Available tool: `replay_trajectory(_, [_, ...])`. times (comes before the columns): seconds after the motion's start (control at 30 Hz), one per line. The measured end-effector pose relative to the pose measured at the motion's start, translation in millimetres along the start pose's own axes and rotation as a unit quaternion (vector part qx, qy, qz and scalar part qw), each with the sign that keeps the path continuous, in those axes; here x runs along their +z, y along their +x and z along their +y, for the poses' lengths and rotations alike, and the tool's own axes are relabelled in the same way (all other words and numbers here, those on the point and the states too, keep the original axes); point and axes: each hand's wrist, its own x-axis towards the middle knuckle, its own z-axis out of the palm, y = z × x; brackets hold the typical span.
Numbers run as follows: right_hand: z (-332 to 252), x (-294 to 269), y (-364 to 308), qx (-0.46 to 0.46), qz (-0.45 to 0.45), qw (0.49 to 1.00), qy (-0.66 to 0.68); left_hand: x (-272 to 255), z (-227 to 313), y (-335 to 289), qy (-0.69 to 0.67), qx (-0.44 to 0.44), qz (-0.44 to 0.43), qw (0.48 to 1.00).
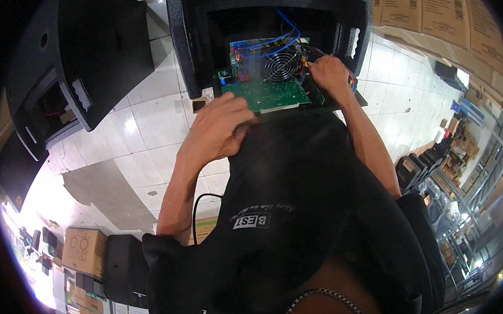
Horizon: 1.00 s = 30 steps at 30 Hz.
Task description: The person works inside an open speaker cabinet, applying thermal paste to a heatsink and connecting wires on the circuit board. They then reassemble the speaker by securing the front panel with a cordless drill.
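A green circuit board [271,95] lies on a black panel [355,99] that sticks out of the open black speaker cabinet [181,47]. Behind the board sits a round fan grille [281,66], with blue wires [262,45] looping above it. My left hand [218,124] is at the board's front left corner, fingers curled and slightly blurred; what they hold, if anything, is hidden. To the right of the fan, my right hand [331,73] pinches among the wires, beside a small yellow-orange part [305,64]. Exactly what sits in its fingertips is too small to make out.
Another black cabinet [107,56] with an opening stands at the left. Tall cardboard boxes [420,3] rise at the far right. A flat cardboard sheet [102,190] lies on the white tile floor [130,126]. More cartons [84,248] are at the lower left, and metal shelving [480,173] at the right.
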Motion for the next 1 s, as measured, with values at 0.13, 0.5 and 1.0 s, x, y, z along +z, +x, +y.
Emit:
replay_trajectory(0.13, [7.0,0.9,6.2,-0.022,-0.005,1.000,-0.011,15.0,2.2,-25.5,0.117,0.055,0.077,0.989])
replay_trajectory(0.5, [-10.8,-46.3,64.2,-0.157,-0.167,0.966,-0.116,26.3,-13.8,-2.0,0.212,0.070,0.240,0.945])
replay_trajectory(1.0, [50.2,4.6,66.4,-0.047,-0.188,0.979,0.056,104.7,-1.3,56.4,0.277,0.071,0.465,0.838])
